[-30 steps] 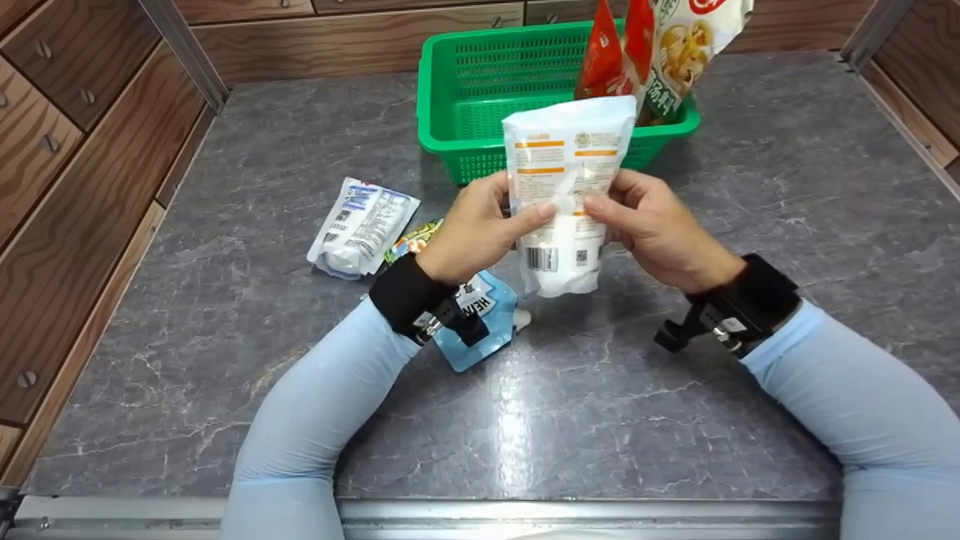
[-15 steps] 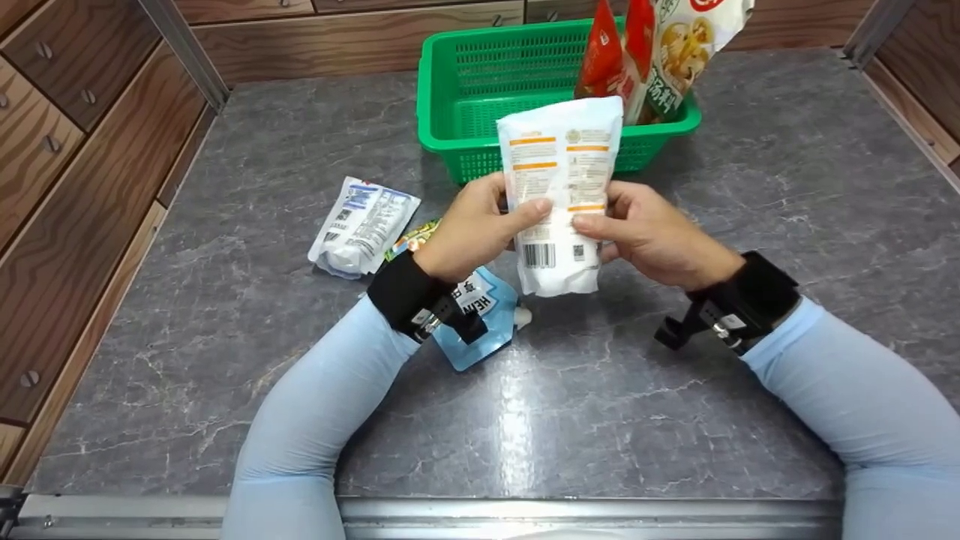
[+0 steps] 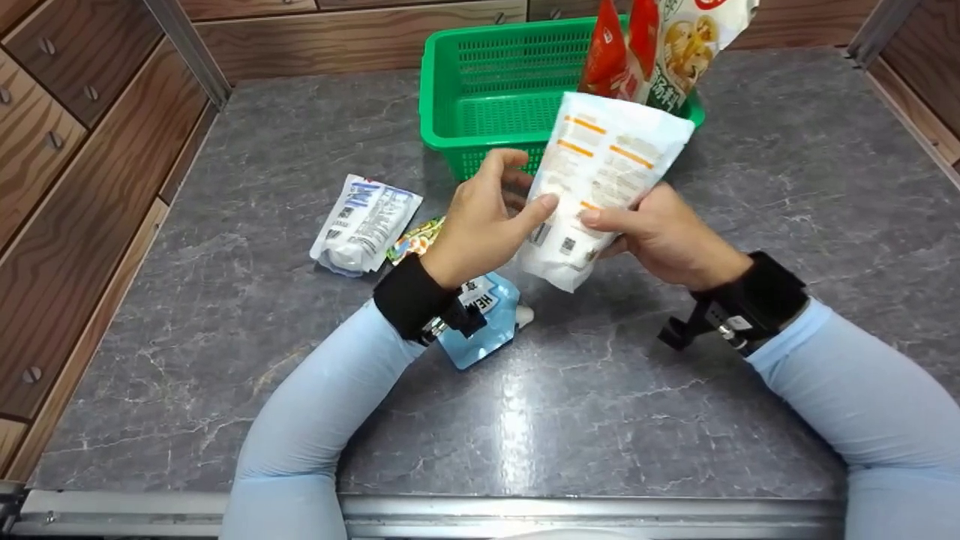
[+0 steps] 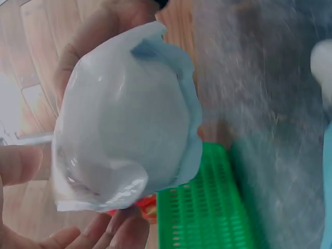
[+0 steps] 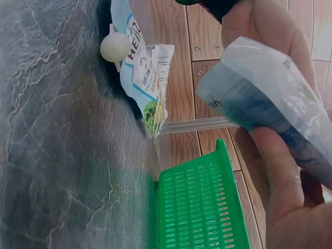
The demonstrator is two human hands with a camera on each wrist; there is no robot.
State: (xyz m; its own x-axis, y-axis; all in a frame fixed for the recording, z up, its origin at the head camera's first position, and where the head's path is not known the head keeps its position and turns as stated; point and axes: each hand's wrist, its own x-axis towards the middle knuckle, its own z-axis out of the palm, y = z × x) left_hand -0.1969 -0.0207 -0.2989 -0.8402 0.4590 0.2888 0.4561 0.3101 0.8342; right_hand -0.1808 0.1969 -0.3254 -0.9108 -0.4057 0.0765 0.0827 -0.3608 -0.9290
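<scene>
A white pouch with orange stripes and small print is held up tilted in front of the basket. My right hand grips its right side, thumb on the printed face and fingers behind. At its left edge is my left hand, fingers spread and loosely bent, thumb overlapping the edge in the head view. In the left wrist view those fingers lie apart below the pouch's rounded base. The right wrist view shows the pouch's bluish other side with the right fingers against it.
Behind stands a green basket with a red package and a white food bag at its right end. On the table's left lie a white-blue pouch, a colourful packet and a blue spouted pouch, partly under my left wrist.
The white pouch has tilted, its top leaning to the right. My left hand has loosened from it and its fingers have spread, while my right hand keeps its grip.
</scene>
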